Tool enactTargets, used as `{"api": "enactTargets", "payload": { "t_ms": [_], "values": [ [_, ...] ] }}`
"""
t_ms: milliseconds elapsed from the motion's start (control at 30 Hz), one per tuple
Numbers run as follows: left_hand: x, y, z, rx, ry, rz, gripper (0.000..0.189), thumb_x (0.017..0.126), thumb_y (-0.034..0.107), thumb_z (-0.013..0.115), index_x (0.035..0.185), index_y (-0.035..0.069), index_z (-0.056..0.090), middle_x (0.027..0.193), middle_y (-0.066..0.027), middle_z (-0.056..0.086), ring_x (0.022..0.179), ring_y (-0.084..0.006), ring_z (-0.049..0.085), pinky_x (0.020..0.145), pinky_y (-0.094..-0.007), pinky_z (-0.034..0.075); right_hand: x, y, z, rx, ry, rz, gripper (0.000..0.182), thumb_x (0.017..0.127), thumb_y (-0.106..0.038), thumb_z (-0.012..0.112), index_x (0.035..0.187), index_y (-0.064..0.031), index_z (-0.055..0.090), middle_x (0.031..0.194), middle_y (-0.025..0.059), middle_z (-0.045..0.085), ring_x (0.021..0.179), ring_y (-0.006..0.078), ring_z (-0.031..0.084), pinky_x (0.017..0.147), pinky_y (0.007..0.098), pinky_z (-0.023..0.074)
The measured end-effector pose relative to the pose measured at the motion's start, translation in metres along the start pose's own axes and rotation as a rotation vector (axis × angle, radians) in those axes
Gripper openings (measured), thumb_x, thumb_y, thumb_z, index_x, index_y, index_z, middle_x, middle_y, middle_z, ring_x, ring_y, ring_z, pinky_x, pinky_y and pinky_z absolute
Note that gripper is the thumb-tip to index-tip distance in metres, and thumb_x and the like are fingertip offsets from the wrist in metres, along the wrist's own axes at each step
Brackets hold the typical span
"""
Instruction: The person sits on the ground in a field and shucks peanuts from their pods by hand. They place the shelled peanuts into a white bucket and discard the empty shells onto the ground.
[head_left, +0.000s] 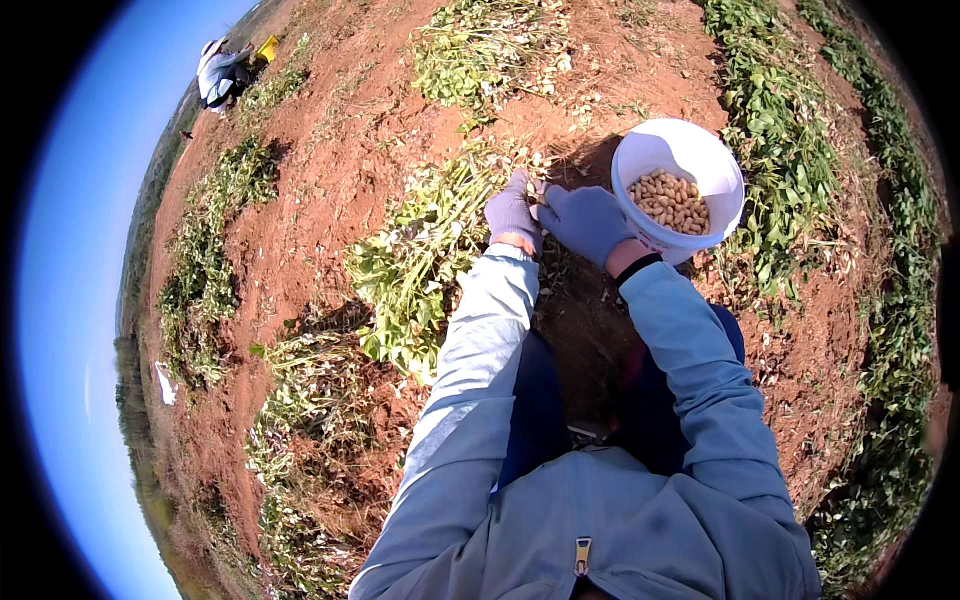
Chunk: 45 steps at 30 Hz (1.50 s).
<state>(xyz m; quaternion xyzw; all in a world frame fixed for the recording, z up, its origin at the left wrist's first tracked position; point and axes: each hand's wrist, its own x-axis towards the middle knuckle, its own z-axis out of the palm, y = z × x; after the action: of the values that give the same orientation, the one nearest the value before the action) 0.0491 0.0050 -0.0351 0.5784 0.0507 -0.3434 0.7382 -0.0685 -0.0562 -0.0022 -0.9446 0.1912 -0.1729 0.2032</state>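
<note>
My left hand (514, 210), in a pale purple-grey knit glove, is closed on the root end of a pulled peanut plant (420, 255). Leafy stems of that plant spread out to the left. My right hand (589, 217), gloved alike, meets the left at the fingertips, where a pale peanut pod (534, 190) shows between them. Whether the right fingers grip this pod is hidden. Just right of that hand stands a white plastic bucket (637, 157), partly filled with picked peanuts (670, 201). Some writing marks its outer side.
More pulled peanut plants (480, 60) lie ahead on the red soil (352, 127), and others (315, 405) at left. Green rows (780, 150) run along the right. A person in a hat (219, 71) crouches far off beside a yellow container (267, 49). A white object (166, 383) lies far left.
</note>
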Motion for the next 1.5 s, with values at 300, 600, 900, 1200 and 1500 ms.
{"api": "enactTargets", "payload": {
  "t_ms": [300,600,900,1200,1500],
  "values": [
    [-0.003,0.025,-0.02,-0.418,-0.567,-0.063,0.051,0.095,0.044,0.039,0.114,-0.002,0.051,0.12,-0.0155,0.056,0.108,-0.0281,0.056,0.084,-0.0441,0.05,0.002,0.067,-0.028,-0.216,0.293,0.268,0.037,0.084,-0.042,0.059,0.093,-0.0061,0.062,0.076,0.0165,0.063,0.077,0.0291,0.063,0.07,0.0415,0.0489],
    [-0.001,0.018,-0.023,-0.35,-0.568,-0.025,0.044,0.096,0.037,0.044,0.113,-0.003,0.052,0.106,-0.0147,0.058,0.095,-0.0257,0.058,0.085,-0.0364,0.049,0.021,-0.009,0.022,0.808,0.151,0.236,0.045,0.078,-0.041,0.067,0.095,-0.0009,0.058,0.08,0.0132,0.063,0.075,0.0239,0.061,0.071,0.0356,0.0473],
    [-0.015,0.02,-0.022,-0.161,-0.689,-0.108,0.04,0.092,0.045,0.049,0.101,0.006,0.055,0.084,-0.0049,0.057,0.071,-0.0153,0.056,0.06,-0.0283,0.048,0.021,-0.015,0.017,1.401,0.075,0.424,0.032,0.085,-0.031,0.064,0.082,-0.004,0.047,0.063,0.0014,0.049,0.047,0.0096,0.05,0.042,0.0263,0.0386],
    [0.012,0.012,-0.028,-0.164,-0.478,-0.155,0.04,0.092,0.041,0.052,0.101,0.003,0.058,0.083,-0.0075,0.062,0.061,-0.0183,0.056,0.057,-0.029,0.049,0.023,-0.01,0.023,0.434,0.076,0.071,0.034,0.082,-0.034,0.052,0.082,-0.0005,0.059,0.074,0.0233,0.06,0.073,0.04,0.06,0.069,0.0466,0.0482],
    [0.001,0.012,-0.017,-0.482,-0.478,-0.118,0.049,0.096,0.042,0.041,0.114,-0.003,0.05,0.106,-0.0199,0.06,0.091,-0.0301,0.061,0.076,-0.0394,0.053,0.0,-0.001,-0.014,0.173,0.288,0.035,0.023,0.083,-0.03,0.054,0.08,-0.0071,0.058,0.064,0.0175,0.06,0.064,0.0371,0.061,0.058,0.0474,0.0486]
  ]
}}
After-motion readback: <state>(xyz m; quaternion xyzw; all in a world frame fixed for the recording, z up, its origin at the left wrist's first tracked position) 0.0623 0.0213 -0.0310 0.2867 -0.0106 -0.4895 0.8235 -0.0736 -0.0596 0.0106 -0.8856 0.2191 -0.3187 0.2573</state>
